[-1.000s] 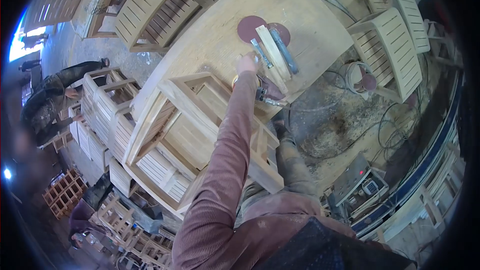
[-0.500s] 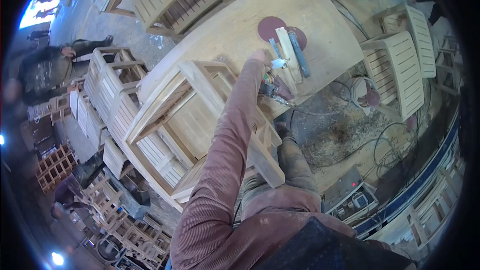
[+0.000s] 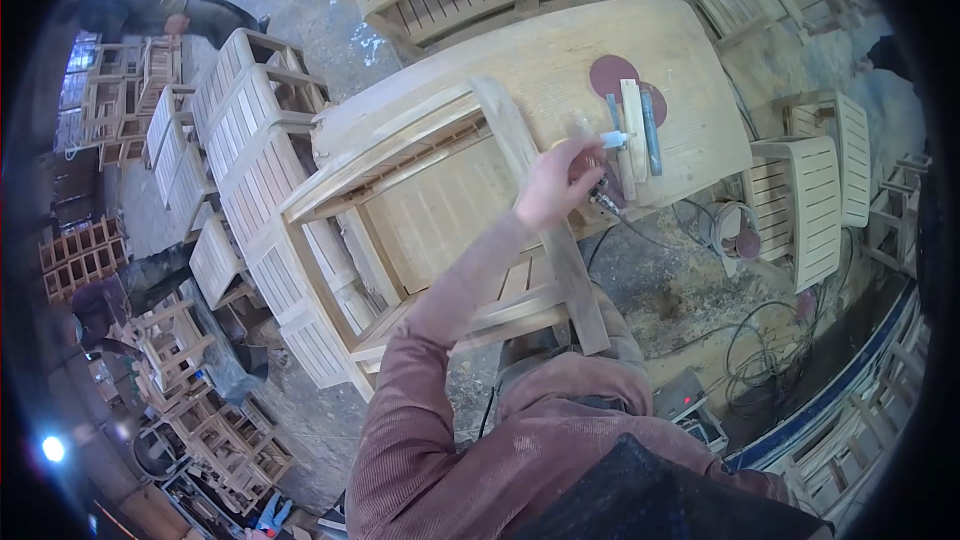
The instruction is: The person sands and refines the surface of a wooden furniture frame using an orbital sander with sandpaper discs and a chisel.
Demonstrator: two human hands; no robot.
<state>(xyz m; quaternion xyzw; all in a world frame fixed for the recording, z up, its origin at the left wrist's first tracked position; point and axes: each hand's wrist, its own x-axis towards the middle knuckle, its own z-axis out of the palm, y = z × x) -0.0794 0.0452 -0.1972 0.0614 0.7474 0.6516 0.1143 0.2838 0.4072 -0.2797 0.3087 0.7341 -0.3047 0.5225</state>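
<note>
My left hand (image 3: 560, 180) reaches over the wooden frame's edge, its fingers curled by a small white-capped bottle (image 3: 612, 140); whether they grip it is hard to tell. Below the fingers lies a dark metal tool (image 3: 606, 196). Just right of the bottle, a pale wood strip (image 3: 631, 130) and a blue bar (image 3: 651, 135) lie over dark red sanding discs (image 3: 613, 76) on the work table (image 3: 700, 70). The wooden chair frame (image 3: 505, 125) rests on its side between the table and my body. My right hand is not in view.
Slatted wooden chairs (image 3: 800, 210) stand at the right beside a bucket (image 3: 738, 230) and coiled cables (image 3: 765, 360). More slatted furniture (image 3: 265, 170) stands at the left. A person (image 3: 140, 10) is at the upper left, another (image 3: 95, 310) at the lower left.
My left hand has drawn back toward my body and turned, its fingers now visible beside the white-capped bottle. The view has shifted, so the table and chair frame appear differently placed.
</note>
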